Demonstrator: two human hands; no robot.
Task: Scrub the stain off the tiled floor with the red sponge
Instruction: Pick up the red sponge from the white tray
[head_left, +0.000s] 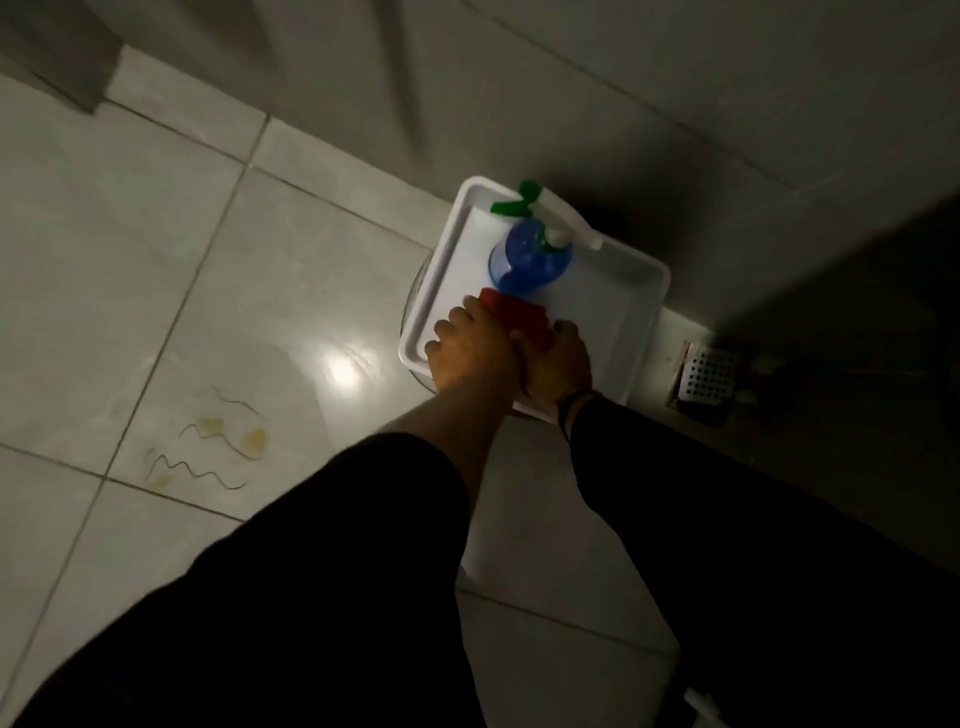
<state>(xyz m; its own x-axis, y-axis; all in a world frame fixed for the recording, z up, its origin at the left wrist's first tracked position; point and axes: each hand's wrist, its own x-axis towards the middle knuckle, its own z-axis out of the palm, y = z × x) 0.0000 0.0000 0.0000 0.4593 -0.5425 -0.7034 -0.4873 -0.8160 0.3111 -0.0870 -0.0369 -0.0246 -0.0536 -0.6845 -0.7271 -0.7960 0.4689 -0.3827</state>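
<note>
The red sponge (521, 316) lies in a white tray (641, 306) on the floor, just in front of a blue spray bottle (530, 260) with a green and white trigger head. My left hand (467, 353) curls over the sponge's left end. My right hand (560, 364) presses against its right end, so the sponge sits pinched between the two hands. The stain (218, 447), yellowish blotches with thin dark squiggly lines, is on a pale floor tile well to the left of the tray. Both arms wear dark sleeves.
A metal floor drain (709, 375) sits right of the tray at the foot of a grey tiled wall (623, 104). A bright light reflection (340, 370) shines on the glossy tile between stain and tray. The right side is in deep shadow.
</note>
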